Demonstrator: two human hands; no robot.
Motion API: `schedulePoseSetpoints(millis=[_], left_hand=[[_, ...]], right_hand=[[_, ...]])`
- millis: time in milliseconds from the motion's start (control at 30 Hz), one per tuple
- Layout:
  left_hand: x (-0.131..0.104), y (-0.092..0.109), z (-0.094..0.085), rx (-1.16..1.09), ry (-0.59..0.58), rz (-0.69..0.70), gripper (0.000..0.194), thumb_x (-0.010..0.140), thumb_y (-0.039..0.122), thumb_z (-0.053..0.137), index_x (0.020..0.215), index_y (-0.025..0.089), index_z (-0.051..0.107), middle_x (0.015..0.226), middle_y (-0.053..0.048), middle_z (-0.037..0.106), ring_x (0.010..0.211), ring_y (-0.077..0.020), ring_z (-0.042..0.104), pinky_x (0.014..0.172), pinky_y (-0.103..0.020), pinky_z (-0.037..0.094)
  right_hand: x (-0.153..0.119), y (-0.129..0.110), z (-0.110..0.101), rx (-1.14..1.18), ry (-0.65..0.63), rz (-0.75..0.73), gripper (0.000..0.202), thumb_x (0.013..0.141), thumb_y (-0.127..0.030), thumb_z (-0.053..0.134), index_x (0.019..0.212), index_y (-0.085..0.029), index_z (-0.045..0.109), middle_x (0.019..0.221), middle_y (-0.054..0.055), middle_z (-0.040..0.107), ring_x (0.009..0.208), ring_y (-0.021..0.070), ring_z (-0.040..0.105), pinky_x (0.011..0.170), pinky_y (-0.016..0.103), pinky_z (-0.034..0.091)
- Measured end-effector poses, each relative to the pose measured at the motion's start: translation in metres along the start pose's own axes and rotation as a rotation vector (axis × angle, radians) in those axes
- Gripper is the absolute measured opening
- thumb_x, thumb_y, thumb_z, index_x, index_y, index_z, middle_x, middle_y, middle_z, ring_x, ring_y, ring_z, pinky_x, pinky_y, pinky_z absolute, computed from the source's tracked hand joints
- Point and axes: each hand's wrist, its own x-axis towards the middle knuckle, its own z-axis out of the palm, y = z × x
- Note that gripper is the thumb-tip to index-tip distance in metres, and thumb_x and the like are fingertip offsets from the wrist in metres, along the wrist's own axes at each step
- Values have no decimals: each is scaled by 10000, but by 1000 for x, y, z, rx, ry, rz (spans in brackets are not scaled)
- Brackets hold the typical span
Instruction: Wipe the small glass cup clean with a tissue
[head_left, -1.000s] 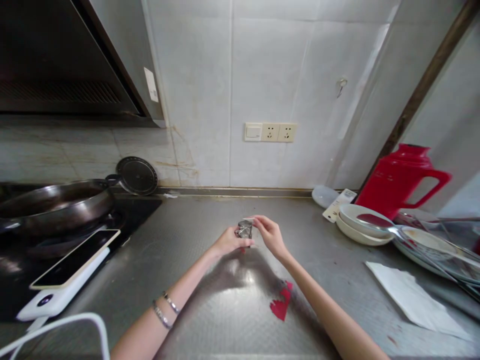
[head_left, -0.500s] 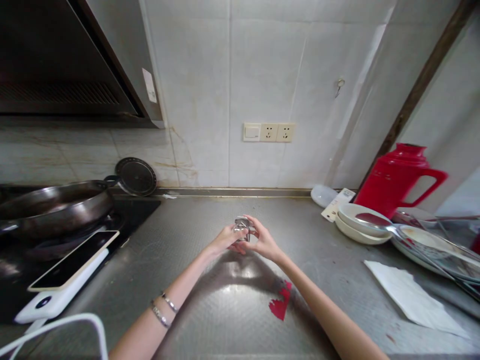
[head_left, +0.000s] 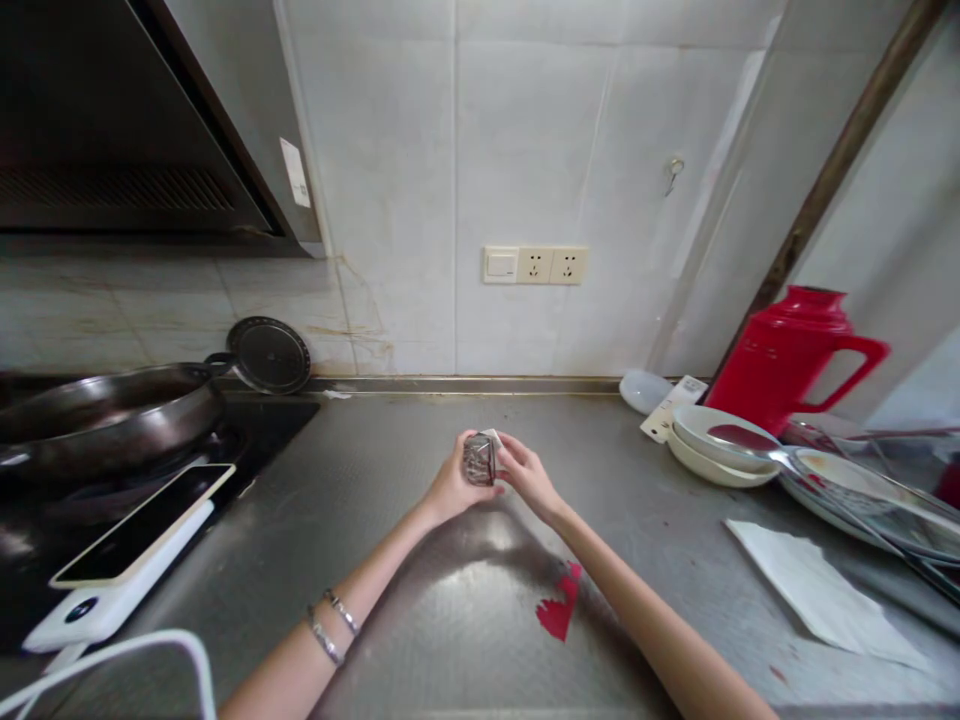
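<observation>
My left hand [head_left: 454,488] is wrapped around a small, clear, faceted glass [head_left: 479,460], held just above the metal counter. Its side shows grey and dark reflections. Close against the glass's right side is my right hand [head_left: 526,478], its fingers bent and pressed together. A small white piece [head_left: 492,437], which looks like tissue or paper, shows at the glass's upper right edge by the right fingertips. How much of it lies behind the glass is hidden. Below the hands, a torn red scrap [head_left: 556,607] lies on the counter.
On the left, a wok [head_left: 120,405] sits on the black cooktop, with a phone [head_left: 146,525] on a white device [head_left: 112,598] before it. Stacked bowls [head_left: 701,468], a red thermos [head_left: 784,350] and a folded white tissue [head_left: 821,595] are on the right.
The glass has turned, and its broad side now faces me. My left fingers have shifted to its left side and underneath. The white piece now shows by my right fingertips.
</observation>
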Motion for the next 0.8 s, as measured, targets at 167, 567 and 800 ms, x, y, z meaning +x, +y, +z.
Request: schedulePoseSetpoints(millis=[167,567,800], left_hand=[[-2,12,1,-31,-5,-8,906,554,275,820,1276,206,278,1152,-110,602,980,-212,618,869,-334,475],[-7,6,9,145,-58,11,875,509,191,802,1266,197,364,1134,-89,587,1002,-243,581,876,-365,439],[-6,3,10,199,-33,9,764,542,171,766,1219,191,412,1115,-78,600,988,-242,586,853,-354,451]], right_hand=[[7,4,-10,-76,99,2,477,771,-558,579,977,-141,686,919,95,717,810,226,670,638,325,567],[-3,-17,-12,-421,41,-251,271,877,-339,494,951,-201,716,912,45,737,819,217,688,742,335,551],[-9,-25,-10,-561,-36,-456,308,900,-185,427,1081,-242,670,1047,42,711,967,209,671,845,353,543]])
